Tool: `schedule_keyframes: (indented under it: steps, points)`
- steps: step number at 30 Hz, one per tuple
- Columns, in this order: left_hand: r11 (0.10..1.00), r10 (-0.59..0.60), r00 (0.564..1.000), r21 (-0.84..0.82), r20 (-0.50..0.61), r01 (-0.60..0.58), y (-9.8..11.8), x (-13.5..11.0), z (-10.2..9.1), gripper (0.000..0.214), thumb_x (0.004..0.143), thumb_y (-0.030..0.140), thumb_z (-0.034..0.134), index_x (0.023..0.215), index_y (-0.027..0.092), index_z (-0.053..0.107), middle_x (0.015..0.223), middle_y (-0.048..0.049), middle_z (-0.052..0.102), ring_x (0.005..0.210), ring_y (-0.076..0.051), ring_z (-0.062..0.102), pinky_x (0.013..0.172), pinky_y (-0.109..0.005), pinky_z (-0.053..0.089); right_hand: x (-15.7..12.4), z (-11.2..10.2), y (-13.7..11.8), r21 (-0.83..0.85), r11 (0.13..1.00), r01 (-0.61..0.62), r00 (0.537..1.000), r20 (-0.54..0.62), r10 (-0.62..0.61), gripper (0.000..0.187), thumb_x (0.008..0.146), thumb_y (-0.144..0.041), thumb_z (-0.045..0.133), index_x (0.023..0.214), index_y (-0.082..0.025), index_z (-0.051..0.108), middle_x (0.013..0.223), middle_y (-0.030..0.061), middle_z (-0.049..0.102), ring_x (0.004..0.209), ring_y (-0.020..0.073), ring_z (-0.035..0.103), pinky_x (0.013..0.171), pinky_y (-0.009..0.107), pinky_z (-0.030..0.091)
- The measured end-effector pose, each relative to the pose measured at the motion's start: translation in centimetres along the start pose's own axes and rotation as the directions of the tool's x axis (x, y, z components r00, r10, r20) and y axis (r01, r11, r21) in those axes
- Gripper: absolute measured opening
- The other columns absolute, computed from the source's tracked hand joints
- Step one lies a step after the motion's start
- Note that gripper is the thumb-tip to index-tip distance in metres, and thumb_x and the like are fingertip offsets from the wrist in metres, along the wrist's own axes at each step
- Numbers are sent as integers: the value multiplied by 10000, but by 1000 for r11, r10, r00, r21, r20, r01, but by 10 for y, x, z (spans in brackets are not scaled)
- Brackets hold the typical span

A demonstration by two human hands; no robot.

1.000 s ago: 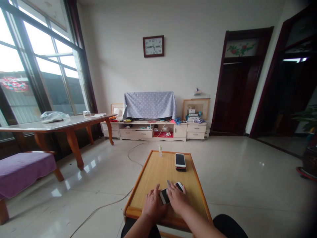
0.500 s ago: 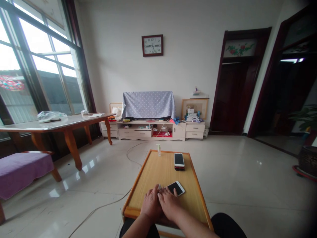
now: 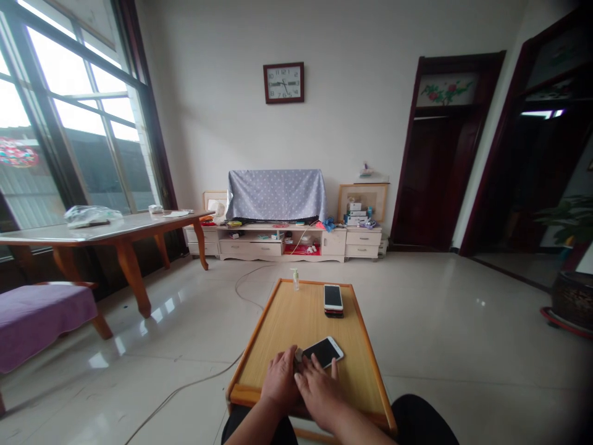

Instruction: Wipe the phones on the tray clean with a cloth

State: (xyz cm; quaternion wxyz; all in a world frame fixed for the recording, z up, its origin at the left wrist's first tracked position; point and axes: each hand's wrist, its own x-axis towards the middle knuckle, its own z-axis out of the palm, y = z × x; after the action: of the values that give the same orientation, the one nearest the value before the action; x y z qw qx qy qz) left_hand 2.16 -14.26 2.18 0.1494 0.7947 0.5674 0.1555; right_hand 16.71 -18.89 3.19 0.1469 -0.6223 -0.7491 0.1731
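Head view: the left hand [image 3: 280, 380] and right hand [image 3: 319, 395] lie palm down, side by side, near the front edge of a low wooden tray table [image 3: 245, 364], with fingers extended forward and close together. A white-framed smartphone [image 3: 324, 352] lies flat and angled on the tray, screen up, directly ahead of the right hand's fingertips [image 3: 315, 366], which reach its lower edge. A small pale object [image 3: 299, 355], too small to identify, sits at the left hand's fingertips, just beside the smartphone; whether either hand grips anything cannot be determined. Farther along the tray stand a stack of phones [image 3: 333, 300] and a pump bottle [image 3: 295, 280]. A cable [image 3: 194, 382] runs across the tiled floor [image 3: 445, 346], left of the tray.
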Motion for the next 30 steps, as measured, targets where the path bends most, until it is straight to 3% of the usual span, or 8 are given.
schedule_keyframes:
  steps: [4, 8, 11, 14, 16, 24, 27, 30]
  points:
    - [1000, 21, 1000, 7, -17, -21, 3, -2, -4, 638, 791, 426, 589, 1390, 248, 463, 1390, -72, 591, 1304, -248, 486, 1096, -345, 317, 2, -15, 24, -53, 993, -102, 993, -58, 99, 576, 1045, -494, 118, 1463, -351, 489, 1571, 15, 402, 1494, 271, 276, 1153, 672, -124]
    - [999, 30, 999, 22, -23, -30, 8, -3, -6, 628, 749, 399, 620, 1346, 252, 492, 1328, -72, 623, 1266, -255, 503, 1065, -344, 338, 9, -24, 41, -117, 960, -253, 961, -145, 236, 570, 1041, -488, 175, 1465, -284, 498, 1577, 67, 389, 1499, 280, 263, 1157, 660, -130]
    - [999, 33, 999, 26, -10, -33, 9, -2, -7, 584, 764, 388, 599, 1327, 267, 500, 1335, -60, 620, 1267, -253, 498, 1060, -350, 339, 1, -12, 26, -110, 977, -182, 977, -136, 167, 579, 1040, -487, 178, 1460, -267, 511, 1557, 82, 420, 1493, 287, 278, 1174, 634, -116]
    - [999, 36, 999, 32, 4, -36, 8, -2, -7, 541, 773, 356, 572, 1305, 280, 509, 1347, -43, 614, 1272, -244, 494, 1049, -348, 345, -13, 0, 4, -41, 999, -29, 993, -112, 24, 579, 1045, -490, 145, 1465, -309, 500, 1523, 54, 470, 1471, 276, 330, 1189, 609, -105]
    - [998, 40, 999, 39, 14, -41, 7, -2, -7, 526, 773, 366, 569, 1290, 287, 516, 1331, -39, 622, 1259, -244, 502, 1029, -344, 359, -19, 1, 1, -2, 1000, 6, 995, -101, -6, 579, 1047, -488, 129, 1456, -333, 508, 1510, 40, 489, 1463, 270, 347, 1191, 608, -101]
    - [997, 60, 997, 60, -45, -57, 8, -1, -3, 593, 723, 374, 595, 1304, 284, 516, 1291, -49, 638, 1251, -245, 508, 1039, -331, 343, -8, -23, 47, -61, 960, -275, 949, -180, 260, 613, 1040, -520, 127, 1430, -293, 542, 1560, 48, 417, 1492, 278, 284, 1187, 646, -51]
    - [998, 54, 998, 47, -41, -52, 7, 0, -2, 591, 727, 389, 599, 1302, 280, 519, 1298, -49, 638, 1256, -250, 503, 1040, -337, 343, -12, -14, 37, -81, 967, -243, 960, -163, 228, 626, 1035, -530, 151, 1443, -254, 536, 1557, 78, 417, 1489, 288, 287, 1203, 607, -47]
    - [998, 53, 998, 35, -32, -52, 6, -1, -2, 595, 734, 417, 608, 1306, 278, 518, 1311, -47, 634, 1255, -246, 505, 1041, -334, 348, -22, -1, 21, -43, 993, -108, 987, -124, 102, 605, 1037, -514, 150, 1447, -284, 531, 1545, 59, 435, 1482, 281, 307, 1213, 583, -45]
